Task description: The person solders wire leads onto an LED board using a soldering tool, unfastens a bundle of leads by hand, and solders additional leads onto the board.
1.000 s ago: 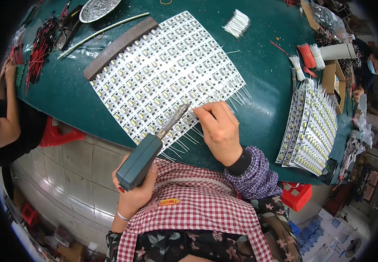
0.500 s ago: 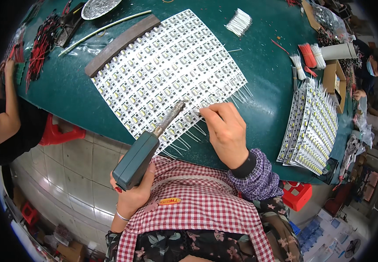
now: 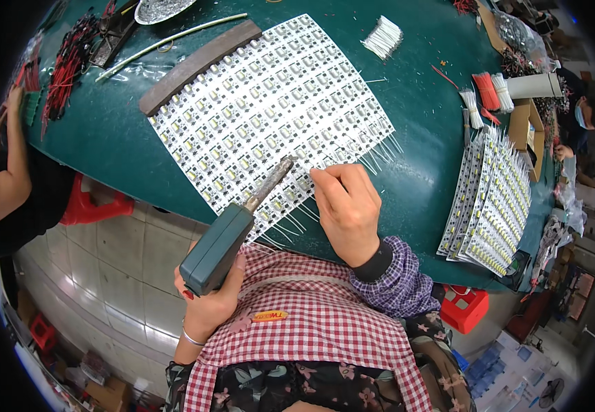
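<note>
My left hand [image 3: 211, 295] is wrapped round the dark green handle of a soldering gun [image 3: 218, 247]. Its metal tip [image 3: 288, 162] reaches up and right onto a white circuit board sheet [image 3: 249, 117] covered in rows of small components. Just right of that tip, my right hand [image 3: 351, 209] is closed in a pinch, fingertips at the sheet's surface. Whatever lies between them is too small to make out. Thin white wires [image 3: 290, 221] stick out from the sheet's near right edge, on both sides of my right hand.
A dark bar [image 3: 201, 65] lies along the sheet's far left edge. White wires [image 3: 383, 38] lie in a bundle beyond it. Stacked board sheets [image 3: 486, 206] stand at right, near red wire bundles [image 3: 485, 90] and a cardboard box [image 3: 528, 130]. Another person's arm [image 3: 14, 151] is at left.
The sheet and bar appear shifted slightly right in the picture. My right hand has moved a little left, its fingertips still pinched beside the soldering gun's tip.
</note>
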Demonstrator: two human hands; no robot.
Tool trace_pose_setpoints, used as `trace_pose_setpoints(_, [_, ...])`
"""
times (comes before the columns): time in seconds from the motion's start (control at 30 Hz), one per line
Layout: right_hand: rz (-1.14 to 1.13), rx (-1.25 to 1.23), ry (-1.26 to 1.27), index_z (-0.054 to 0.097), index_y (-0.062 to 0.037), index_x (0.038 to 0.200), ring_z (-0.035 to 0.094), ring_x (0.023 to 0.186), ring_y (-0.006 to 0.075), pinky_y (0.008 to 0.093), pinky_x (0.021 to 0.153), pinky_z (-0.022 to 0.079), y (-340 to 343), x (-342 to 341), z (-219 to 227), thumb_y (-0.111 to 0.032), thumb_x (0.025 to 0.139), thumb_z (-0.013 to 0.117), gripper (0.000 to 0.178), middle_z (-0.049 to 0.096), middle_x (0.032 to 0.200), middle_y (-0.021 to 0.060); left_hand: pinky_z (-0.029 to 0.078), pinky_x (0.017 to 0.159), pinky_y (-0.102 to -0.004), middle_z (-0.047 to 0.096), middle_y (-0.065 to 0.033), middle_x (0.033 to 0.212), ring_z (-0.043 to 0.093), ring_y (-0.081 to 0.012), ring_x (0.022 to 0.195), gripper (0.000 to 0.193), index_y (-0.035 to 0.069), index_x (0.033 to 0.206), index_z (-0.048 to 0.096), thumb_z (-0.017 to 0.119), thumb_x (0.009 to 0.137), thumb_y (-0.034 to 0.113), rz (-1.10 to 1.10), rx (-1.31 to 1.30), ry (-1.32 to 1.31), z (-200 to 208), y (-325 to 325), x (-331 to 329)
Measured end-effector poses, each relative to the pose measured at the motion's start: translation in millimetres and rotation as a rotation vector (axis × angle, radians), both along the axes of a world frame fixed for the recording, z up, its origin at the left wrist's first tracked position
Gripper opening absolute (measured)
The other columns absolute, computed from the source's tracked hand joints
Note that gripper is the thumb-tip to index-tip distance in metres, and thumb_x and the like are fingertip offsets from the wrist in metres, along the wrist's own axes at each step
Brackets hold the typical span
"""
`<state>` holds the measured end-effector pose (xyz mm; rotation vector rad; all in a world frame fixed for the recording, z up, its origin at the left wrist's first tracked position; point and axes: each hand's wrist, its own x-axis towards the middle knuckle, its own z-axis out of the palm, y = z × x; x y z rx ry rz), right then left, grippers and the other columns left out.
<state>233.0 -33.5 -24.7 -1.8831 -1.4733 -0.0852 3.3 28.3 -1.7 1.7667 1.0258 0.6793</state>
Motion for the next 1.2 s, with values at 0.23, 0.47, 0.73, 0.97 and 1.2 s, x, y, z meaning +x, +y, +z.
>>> trace_pose_setpoints(0.23, [-0.017,-0.022,-0.009,0.067,0.0014,0.099,0.059,0.08,0.0275,0.0366,0.067,0.051,2.4,-2.1,-2.7,0.009,0.073,0.072,0.028,0.06,0.089,0.0117,0.05,0.059,-0.026,0.069,-0.0104,0.085,0.066,-0.0151,0.066,0.019,-0.004,0.095,0.071,0.075,0.076,-0.002,0.01,-0.074,-0.056,-1.3,1.9,3.0])
trace_pose_setpoints(0.47, [-0.035,-0.028,-0.001,0.067,0.0015,0.098,0.059,0.08,0.0273,0.0365,0.067,0.051,2.8,-3.7,-2.2,0.009,0.074,0.072,0.026,0.059,0.09,0.0119,0.05,0.059,-0.0263,0.068,-0.0112,0.084,0.065,-0.0148,0.065,0.02,-0.005,0.096,0.071,0.076,0.076,-0.003,-0.017,-0.069,-0.055,-2.7,3.1,1.3])
trace_pose_setpoints(0.73, [-0.049,-0.038,0.009,0.067,0.0019,0.098,0.059,0.079,0.0274,0.0368,0.067,0.051,2.0,-4.7,-1.0,0.009,0.074,0.072,0.026,0.059,0.09,0.0119,0.05,0.06,-0.0266,0.068,-0.0114,0.086,0.065,-0.0154,0.066,0.02,-0.005,0.096,0.071,0.075,0.076,-0.003,-0.019,-0.106,-0.05,-3.7,2.3,2.5])
trace_pose_setpoints(0.97, [-0.053,-0.063,0.006,0.067,0.0023,0.098,0.059,0.08,0.0275,0.0366,0.068,0.051,2.4,-5.1,0.5,0.009,0.075,0.071,0.024,0.058,0.09,0.012,0.048,0.058,-0.0262,0.066,-0.0086,0.085,0.062,-0.0132,0.065,0.016,-0.004,0.093,0.07,0.074,0.078,-0.003,-0.065,-0.111,-0.007,-0.1,5.0,5.7])
trace_pose_setpoints(1.2, [-0.05,-0.082,0.014,0.067,0.0025,0.097,0.058,0.08,0.0276,0.0372,0.067,0.05,3.2,-5.6,2.7,0.008,0.075,0.071,0.023,0.057,0.089,0.012,0.05,0.058,-0.0283,0.067,-0.0103,0.083,0.066,-0.0177,0.065,0.019,-0.003,0.095,0.071,0.076,0.078,0.001,-0.032,-0.073,-0.002,-4.2,2.1,2.2])
